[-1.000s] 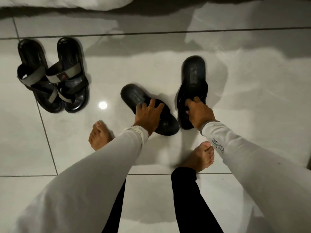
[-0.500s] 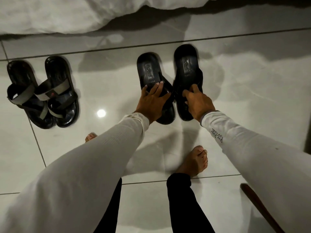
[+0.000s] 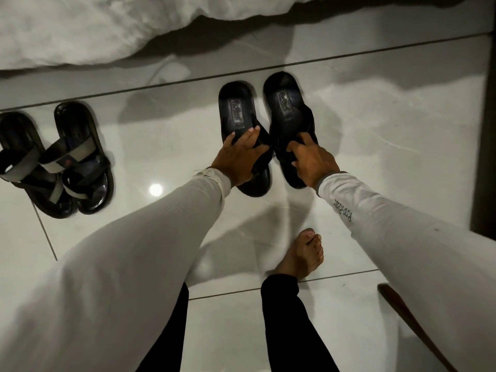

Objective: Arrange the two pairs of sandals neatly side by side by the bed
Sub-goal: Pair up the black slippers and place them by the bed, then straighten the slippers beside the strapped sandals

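Observation:
Two plain black sandals lie side by side on the glossy tile floor, heels toward the bed. My left hand (image 3: 239, 159) grips the strap of the left black sandal (image 3: 236, 108). My right hand (image 3: 311, 159) has its fingers hooked into the strap of the right black sandal (image 3: 284, 100). The two nearly touch along their inner edges. At the far left a second pair with grey straps (image 3: 57, 159) stands together, its two sandals overlapping slightly. White bedding (image 3: 80, 30) hangs over the floor along the top.
My bare right foot (image 3: 300, 256) stands on the tile below the black pair. A dark vertical furniture edge (image 3: 483, 130) runs down the right side. A brown wooden piece (image 3: 410, 320) shows at the lower right. A bright light reflection (image 3: 155, 189) sits on the floor.
The left black sandal has swung from a diagonal lie to parallel beside the right one. Both hands then carried the pair toward the bed, and the view shifted up and right.

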The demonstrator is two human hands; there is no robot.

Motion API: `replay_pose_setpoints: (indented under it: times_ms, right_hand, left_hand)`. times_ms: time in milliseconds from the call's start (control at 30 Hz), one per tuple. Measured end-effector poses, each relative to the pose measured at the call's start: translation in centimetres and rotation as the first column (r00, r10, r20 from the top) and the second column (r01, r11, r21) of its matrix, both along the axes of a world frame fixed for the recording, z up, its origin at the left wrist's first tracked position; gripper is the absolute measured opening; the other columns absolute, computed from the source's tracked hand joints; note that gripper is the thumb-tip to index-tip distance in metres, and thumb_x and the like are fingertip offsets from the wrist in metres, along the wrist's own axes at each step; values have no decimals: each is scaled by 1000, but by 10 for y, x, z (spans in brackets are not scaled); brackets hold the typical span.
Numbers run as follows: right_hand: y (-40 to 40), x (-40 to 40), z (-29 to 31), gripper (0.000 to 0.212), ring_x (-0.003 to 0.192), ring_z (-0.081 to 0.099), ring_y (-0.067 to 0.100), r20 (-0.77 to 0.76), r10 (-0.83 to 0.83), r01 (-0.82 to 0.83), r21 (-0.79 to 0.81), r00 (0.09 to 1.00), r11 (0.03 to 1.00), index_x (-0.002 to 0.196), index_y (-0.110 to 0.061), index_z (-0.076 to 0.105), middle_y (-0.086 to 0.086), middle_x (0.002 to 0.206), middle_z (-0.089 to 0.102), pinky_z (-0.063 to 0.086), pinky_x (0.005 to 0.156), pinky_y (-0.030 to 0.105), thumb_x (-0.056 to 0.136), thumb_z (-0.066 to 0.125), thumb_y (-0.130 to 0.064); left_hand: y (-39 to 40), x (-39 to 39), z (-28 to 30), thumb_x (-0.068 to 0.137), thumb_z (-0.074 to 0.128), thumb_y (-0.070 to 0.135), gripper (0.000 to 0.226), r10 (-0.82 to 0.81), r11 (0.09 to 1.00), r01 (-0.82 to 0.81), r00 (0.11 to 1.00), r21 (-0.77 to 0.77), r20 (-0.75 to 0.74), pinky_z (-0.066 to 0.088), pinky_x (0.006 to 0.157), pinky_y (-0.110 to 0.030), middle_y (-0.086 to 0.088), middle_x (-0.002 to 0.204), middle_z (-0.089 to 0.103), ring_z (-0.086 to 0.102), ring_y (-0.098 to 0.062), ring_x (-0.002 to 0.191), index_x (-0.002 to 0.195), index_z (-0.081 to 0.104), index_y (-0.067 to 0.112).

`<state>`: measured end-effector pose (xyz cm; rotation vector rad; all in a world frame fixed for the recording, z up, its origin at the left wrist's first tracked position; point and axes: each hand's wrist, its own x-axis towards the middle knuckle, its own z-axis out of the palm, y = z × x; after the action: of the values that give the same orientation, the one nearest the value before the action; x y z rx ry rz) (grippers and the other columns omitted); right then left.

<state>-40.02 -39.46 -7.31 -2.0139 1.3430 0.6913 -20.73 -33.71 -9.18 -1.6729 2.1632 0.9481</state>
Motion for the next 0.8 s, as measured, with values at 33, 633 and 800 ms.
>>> replay_pose_setpoints:
  times_ms: [33, 633, 800]
  right_hand:
    - [0, -1, 1, 50, 103, 62, 43, 7, -8, 8, 22, 1000, 1000, 133, -18, 51, 10, 151, 32, 55, 83, 44, 86, 60, -3]
    - [98, 152, 58, 91, 149, 16, 41, -70, 162, -170, -136, 984, 976, 156, -24, 18, 17, 164, 10, 22, 113, 66, 83, 68, -44]
    - [128, 276, 53, 89, 144, 31, 39, 34, 214, -212, -69, 976, 975, 157, -20, 14, 21, 160, 23, 35, 111, 52, 87, 66, -41]
  left_hand:
    - [1, -2, 1, 83, 70, 21, 74, 6, 1000, -6, 1000, -7, 4, 20, 120, -57, -16, 164, 16, 15, -32, 152, 149, 36, 22]
    - [198, 192, 74, 91, 61, 36, 87, 344, 939, -338, 912, -67, 225, 17, 120, -58, -17, 165, 6, 9, -32, 152, 158, 8, 21]
    - [229, 306, 70, 83, 68, 14, 87, 520, 854, -504, 814, -130, 261, 39, 106, -60, -30, 158, 22, 27, -45, 144, 155, 20, 15]
